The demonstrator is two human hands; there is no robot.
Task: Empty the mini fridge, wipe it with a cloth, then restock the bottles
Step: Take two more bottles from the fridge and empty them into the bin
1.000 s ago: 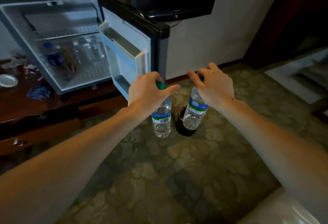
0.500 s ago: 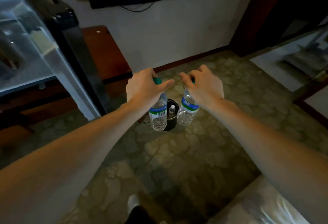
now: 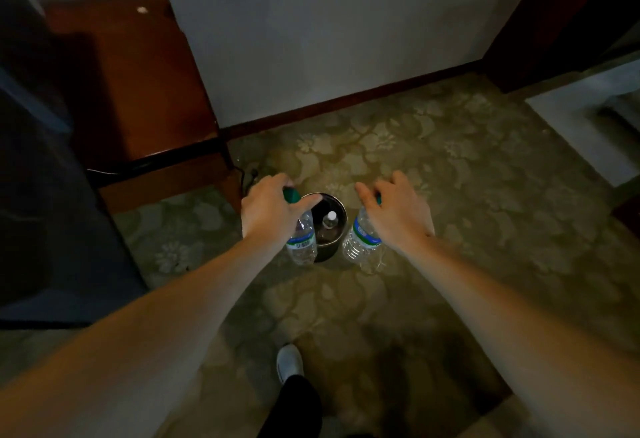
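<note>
My left hand (image 3: 273,210) grips a clear water bottle (image 3: 303,241) by its green cap, holding it upright above the carpet. My right hand (image 3: 398,210) grips a second clear bottle (image 3: 362,241) the same way, tilted slightly. Both bottles carry blue and green labels. Between them on the floor stands a dark round bin (image 3: 327,229) with a small white-capped bottle (image 3: 331,220) inside. The mini fridge's dark door (image 3: 52,195) fills the left edge; its inside is out of view.
A brown wooden cabinet (image 3: 138,91) stands against the white wall at upper left, with a black cable at its base. Patterned green carpet (image 3: 450,195) covers the floor. My white shoe (image 3: 289,363) shows at bottom centre. A pale tiled doorway lies at right.
The view has swung right and down, away from the open fridge, whose inside has left the frame. Both hands have carried the bottles lower, to either side of the bin.
</note>
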